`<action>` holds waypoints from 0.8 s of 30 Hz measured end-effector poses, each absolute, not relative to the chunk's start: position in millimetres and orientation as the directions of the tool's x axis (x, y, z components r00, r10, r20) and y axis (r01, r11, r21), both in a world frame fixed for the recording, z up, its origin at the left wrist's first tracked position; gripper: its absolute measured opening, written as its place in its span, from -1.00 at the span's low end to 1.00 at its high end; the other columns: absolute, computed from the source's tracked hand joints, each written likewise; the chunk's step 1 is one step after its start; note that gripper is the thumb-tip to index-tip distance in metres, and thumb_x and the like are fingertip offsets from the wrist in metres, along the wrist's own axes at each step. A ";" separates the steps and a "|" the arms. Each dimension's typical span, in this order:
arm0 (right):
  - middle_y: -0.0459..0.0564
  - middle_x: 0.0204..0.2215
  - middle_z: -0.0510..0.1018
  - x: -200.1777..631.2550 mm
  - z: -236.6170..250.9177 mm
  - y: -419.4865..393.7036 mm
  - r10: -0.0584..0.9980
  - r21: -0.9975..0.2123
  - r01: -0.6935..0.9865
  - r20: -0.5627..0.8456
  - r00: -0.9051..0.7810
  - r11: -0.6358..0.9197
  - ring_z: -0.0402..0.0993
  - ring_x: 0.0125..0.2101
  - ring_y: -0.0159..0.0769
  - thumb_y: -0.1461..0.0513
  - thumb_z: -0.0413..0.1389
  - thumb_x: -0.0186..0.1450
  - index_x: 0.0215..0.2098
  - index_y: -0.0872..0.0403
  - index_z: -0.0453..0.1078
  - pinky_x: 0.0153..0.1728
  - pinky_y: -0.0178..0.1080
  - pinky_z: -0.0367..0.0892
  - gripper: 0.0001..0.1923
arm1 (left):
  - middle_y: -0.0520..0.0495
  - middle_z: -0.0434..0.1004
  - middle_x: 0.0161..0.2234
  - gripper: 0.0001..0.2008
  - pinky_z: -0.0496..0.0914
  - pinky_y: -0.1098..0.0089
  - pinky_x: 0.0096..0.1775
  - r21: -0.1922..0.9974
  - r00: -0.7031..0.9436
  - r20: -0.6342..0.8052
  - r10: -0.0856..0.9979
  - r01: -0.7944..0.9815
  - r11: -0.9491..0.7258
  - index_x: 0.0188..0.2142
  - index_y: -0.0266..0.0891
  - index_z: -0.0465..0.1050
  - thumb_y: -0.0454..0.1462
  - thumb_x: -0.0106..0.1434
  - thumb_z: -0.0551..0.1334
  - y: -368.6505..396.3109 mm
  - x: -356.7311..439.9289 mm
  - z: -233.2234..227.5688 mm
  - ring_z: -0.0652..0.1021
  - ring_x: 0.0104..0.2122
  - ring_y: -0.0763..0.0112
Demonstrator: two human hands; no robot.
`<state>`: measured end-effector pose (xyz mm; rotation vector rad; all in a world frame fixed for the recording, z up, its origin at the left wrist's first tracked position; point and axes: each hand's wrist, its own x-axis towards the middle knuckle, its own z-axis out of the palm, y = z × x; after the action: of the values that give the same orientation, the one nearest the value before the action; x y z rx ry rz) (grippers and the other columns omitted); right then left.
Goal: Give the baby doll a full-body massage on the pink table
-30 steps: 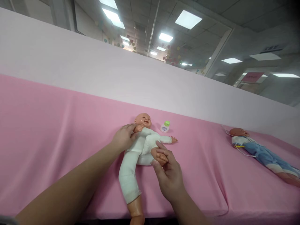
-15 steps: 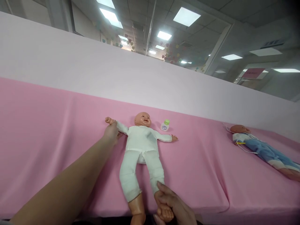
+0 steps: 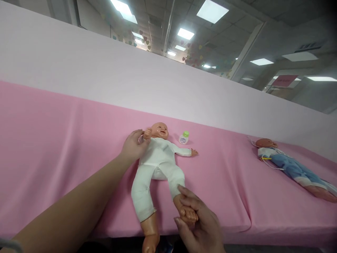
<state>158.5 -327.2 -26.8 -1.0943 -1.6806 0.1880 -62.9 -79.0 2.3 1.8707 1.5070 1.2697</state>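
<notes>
wide bare pink tabletop (image 3: 52, 133) to the left of the white-suited doll (image 3: 158, 165), open for passing as far as the pale back panel (image 3: 79, 63) that walls off the far edge. just right of that doll's head, a small green-capped bottle (image 3: 184, 137) standing near its outstretched arm, narrowing the way there. further right, a clear stretch of pink cloth up to the blue-clothed doll (image 3: 292, 168) with a thin cord trailing beside it, well apart from the first; near edge blocked by the doll's legs.

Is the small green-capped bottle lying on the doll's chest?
No, the bottle stands on the pink cloth beside the head of the doll, apart from it.
</notes>
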 end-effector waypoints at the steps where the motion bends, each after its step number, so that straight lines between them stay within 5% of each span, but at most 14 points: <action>1: 0.20 0.13 0.62 158.8 -20.4 -322.5 0.731 -0.599 0.566 0.682 -0.012 0.567 0.62 0.10 0.09 0.27 0.30 0.26 0.06 -0.03 0.47 -0.01 -0.01 0.64 -0.60 | -0.15 0.48 0.29 -0.56 0.30 0.10 0.29 0.691 0.094 0.440 0.893 0.600 -0.403 0.12 -0.10 0.56 -0.06 0.29 0.31 -82.1 -59.6 1.6 0.44 0.27 0.00; 5: 0.20 0.18 0.58 152.9 -5.9 -295.6 0.743 -0.633 0.558 0.668 0.042 0.537 0.54 0.20 0.09 0.25 0.30 0.30 0.06 -0.03 0.47 0.11 0.09 0.56 -0.65 | -0.14 0.41 0.35 -0.51 0.11 0.01 0.41 0.458 0.360 0.471 0.805 0.680 -0.572 0.22 -0.11 0.53 -0.09 0.33 0.27 -87.6 -52.0 -3.9 0.30 0.38 -0.01; 11: 0.23 0.26 0.51 137.9 -14.4 -250.0 0.822 -0.751 0.475 0.562 0.095 0.458 0.39 0.32 0.05 0.24 0.26 0.33 0.01 -0.02 0.47 0.14 0.07 0.52 -0.72 | -0.16 0.39 0.36 -0.49 0.15 -0.05 0.38 0.433 0.373 0.411 0.832 0.723 -0.538 0.27 -0.10 0.48 -0.08 0.37 0.23 -87.9 -53.2 -5.5 0.25 0.42 -0.04; 18: 0.24 0.37 0.36 138.7 -23.7 -254.6 0.846 -0.799 0.391 0.526 0.085 0.457 0.32 0.36 0.04 0.20 0.25 0.37 0.10 -0.03 0.43 0.14 0.09 0.51 -0.67 | -0.24 0.25 0.43 -0.48 0.26 -0.02 0.30 0.558 0.247 0.401 0.882 0.697 -0.450 0.27 -0.07 0.45 -0.02 0.38 0.22 -88.1 -53.5 -6.9 0.27 0.40 -0.07; 21: 0.21 0.35 0.39 145.9 -20.4 -278.4 0.822 -0.764 0.427 0.564 0.077 0.484 0.31 0.37 0.06 0.21 0.26 0.37 0.13 -0.06 0.41 0.12 0.08 0.54 -0.63 | -0.25 0.50 0.23 -0.58 0.37 0.05 0.20 0.662 0.159 0.421 0.893 0.619 -0.423 0.15 -0.13 0.48 -0.04 0.41 0.16 -82.3 -59.3 -5.7 0.46 0.25 -0.03; 24: 0.21 0.34 0.40 157.1 -22.2 -305.4 0.811 -0.722 0.475 0.584 0.031 0.503 0.36 0.33 0.10 0.23 0.27 0.36 0.16 -0.08 0.39 0.03 0.01 0.62 -0.58 | -0.21 0.66 -0.09 -0.60 0.50 0.11 -0.05 0.853 -0.030 0.287 0.957 0.462 -0.242 -0.04 -0.16 0.49 0.06 0.43 0.12 -70.7 -68.9 -5.5 0.63 -0.06 0.00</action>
<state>157.1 -305.4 -22.2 -1.1264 -1.6132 0.3703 -68.9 -70.7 -5.5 1.7286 1.4903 1.2318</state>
